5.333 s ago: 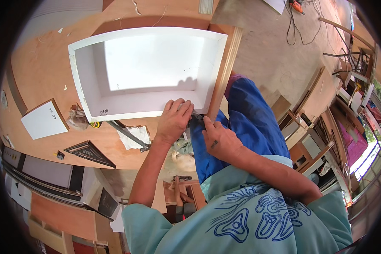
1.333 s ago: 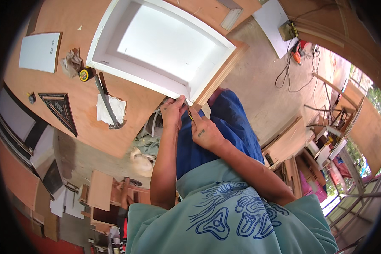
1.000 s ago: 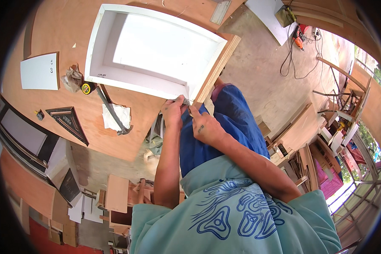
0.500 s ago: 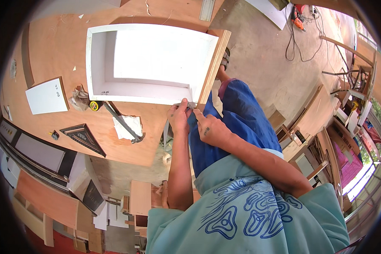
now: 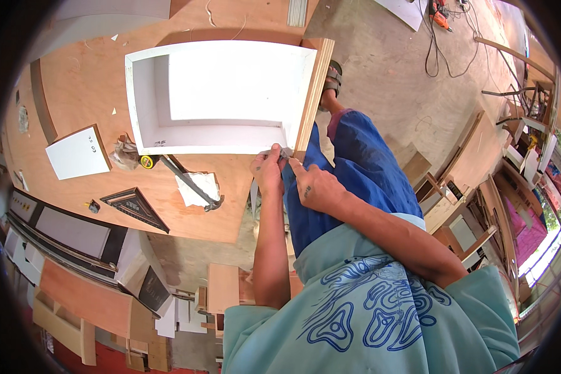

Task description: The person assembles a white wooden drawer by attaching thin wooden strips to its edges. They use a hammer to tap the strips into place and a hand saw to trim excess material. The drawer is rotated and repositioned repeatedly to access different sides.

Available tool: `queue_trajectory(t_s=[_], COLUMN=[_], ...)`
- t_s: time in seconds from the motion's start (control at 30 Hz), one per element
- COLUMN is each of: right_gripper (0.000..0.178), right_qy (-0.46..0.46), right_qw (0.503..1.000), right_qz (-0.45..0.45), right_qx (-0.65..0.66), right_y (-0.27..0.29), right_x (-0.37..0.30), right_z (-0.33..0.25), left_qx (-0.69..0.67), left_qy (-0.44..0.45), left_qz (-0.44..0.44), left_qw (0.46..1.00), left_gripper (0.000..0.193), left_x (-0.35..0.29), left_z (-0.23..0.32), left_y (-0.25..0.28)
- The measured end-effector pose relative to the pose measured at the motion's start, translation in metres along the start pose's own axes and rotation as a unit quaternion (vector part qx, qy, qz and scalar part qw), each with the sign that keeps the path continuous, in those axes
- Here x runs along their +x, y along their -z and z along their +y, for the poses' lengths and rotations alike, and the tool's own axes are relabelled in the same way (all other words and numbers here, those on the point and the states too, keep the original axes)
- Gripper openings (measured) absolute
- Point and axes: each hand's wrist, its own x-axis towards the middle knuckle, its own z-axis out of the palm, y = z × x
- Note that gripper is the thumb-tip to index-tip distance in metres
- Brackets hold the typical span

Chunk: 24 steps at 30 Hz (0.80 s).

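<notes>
A white open box (image 5: 215,149), like a drawer, lies on the wooden workbench with a plywood-edged panel (image 5: 313,93) along its right end. At its near right corner both hands come together. My left hand (image 5: 268,171) is closed, its fingertips at the box's near rim, pinching a small greyish thing (image 5: 285,152) too hidden to name. My right hand (image 5: 318,188) is closed beside it, index finger stretched toward the same corner; whatever it grips is hidden under the fingers.
On the workbench (image 5: 230,218) lie a hammer (image 5: 193,185) over white paper, a yellow tape measure (image 5: 147,162), a crumpled plastic bag (image 5: 124,156), a white board (image 5: 78,154) and a black triangular square (image 5: 134,209). An orange power tool (image 5: 441,20) with its cable rests on the floor.
The view has shifted slightly, so the bench things appear lower and more to the right. Both hands stay at the same corner of the box, with only slight finger movement.
</notes>
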Motion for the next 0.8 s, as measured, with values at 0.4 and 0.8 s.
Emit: queue_trajectory(t_s=[0.4,0.8], right_gripper=[0.054,0.054], right_qy=[-0.002,0.000], right_qw=[1.000,0.999], right_qz=[0.008,-0.009], right_qx=[0.026,0.046], right_y=[0.001,0.005], right_x=[-0.003,0.002], right_z=[0.002,0.002], left_qx=[-0.032,0.011], left_qy=[-0.004,-0.006], left_qz=[-0.030,-0.007], left_qw=[0.999,1.000], left_gripper=[0.028,0.026], left_x=[0.005,0.004], left_z=[-0.011,-0.005], left_y=[0.004,0.001])
